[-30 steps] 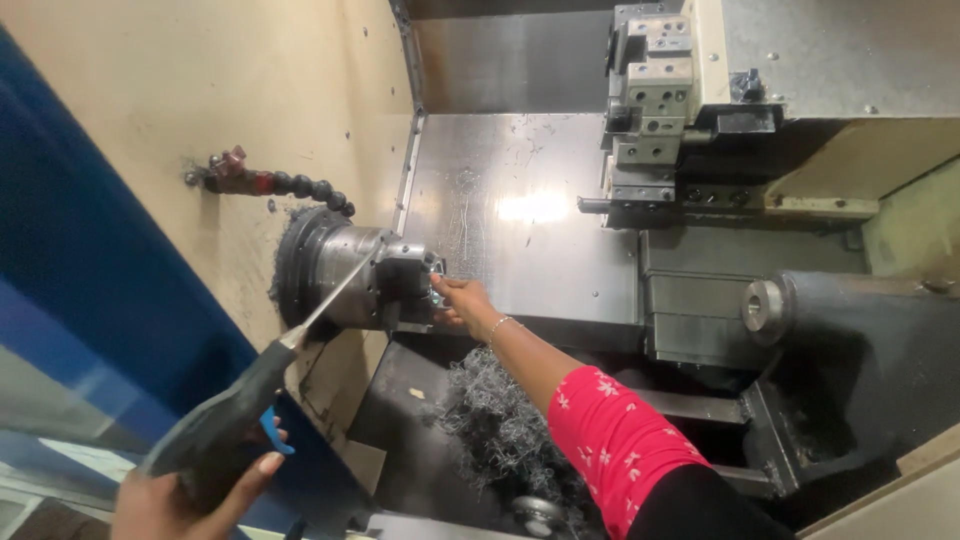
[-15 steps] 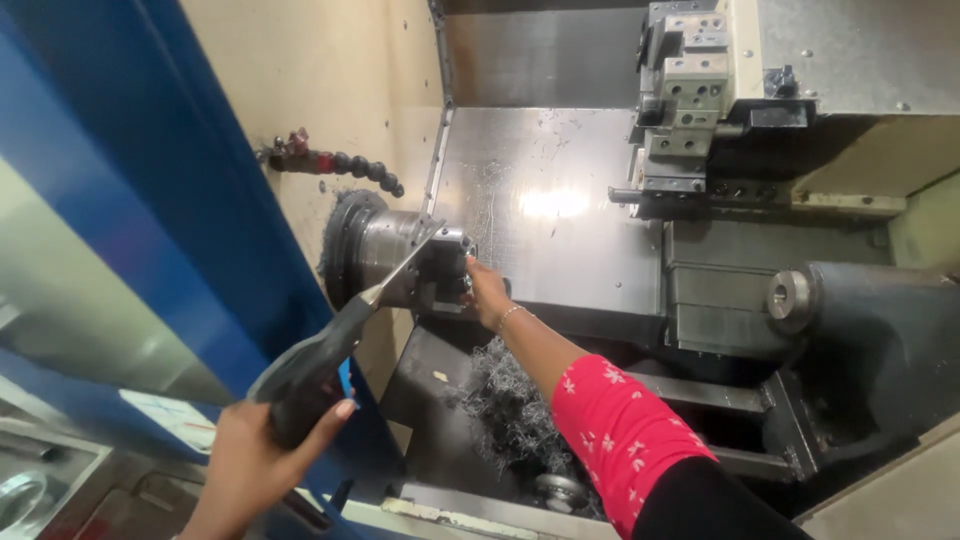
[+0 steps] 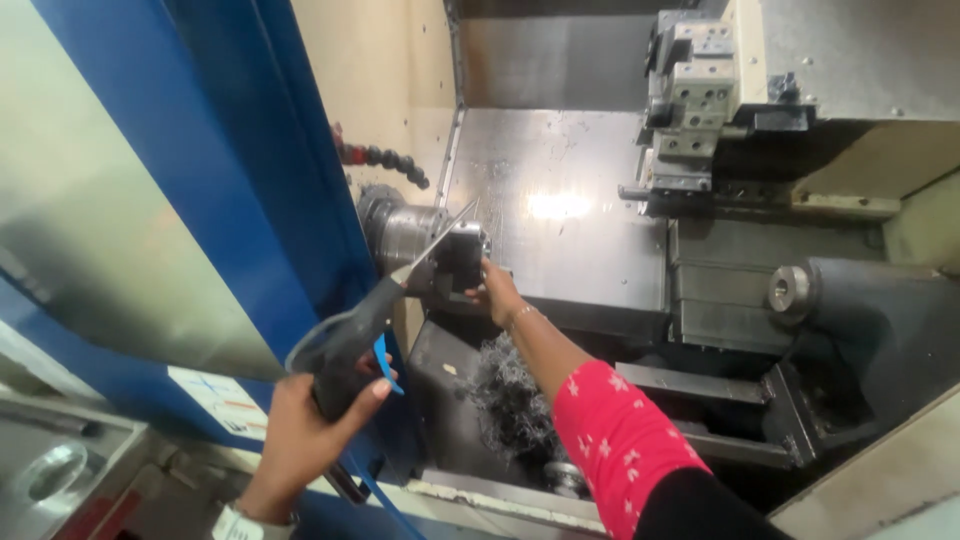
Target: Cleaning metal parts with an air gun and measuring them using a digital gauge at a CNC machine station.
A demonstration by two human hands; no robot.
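An air gun (image 3: 345,345) is gripped in the left hand (image 3: 305,435), fingers wrapped round its handle, its nozzle aimed at the chuck (image 3: 425,250). The chuck's part (image 3: 462,262) is touched by the right hand (image 3: 498,292); its grip cannot be told.

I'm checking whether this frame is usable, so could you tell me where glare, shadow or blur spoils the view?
Head view: a bright glare patch washes out the steel back wall; the lower right of the machine lies in deep shadow; the left hand and air gun look slightly soft; the right hand at the chuck reads clearly enough.
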